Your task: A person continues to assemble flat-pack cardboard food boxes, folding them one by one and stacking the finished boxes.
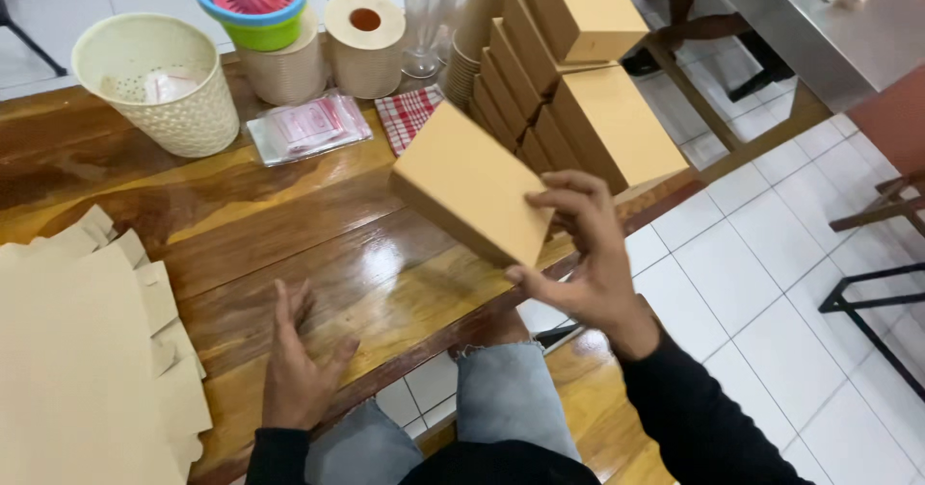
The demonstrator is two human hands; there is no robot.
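Denim-clad knees (501, 398) sit lowest, under the counter (318, 244) edge; the right hand (588, 263) pinches a folded brown box (467, 182) by its corner, tilted above the counter; the left hand (294, 365) lies spread and bare on the wood; flat cardboard blanks (77, 350) lie just left; stacked boxes (578, 90) stand beyond.

Clutter on the wooden bench (289, 244)

A cream perforated basket (159, 85) stands far left — beside it paper-cup stacks (284, 71), a tape roll (366, 42), a checked cloth (407, 114) — with flat cardboard blanks (82, 369) lying near.
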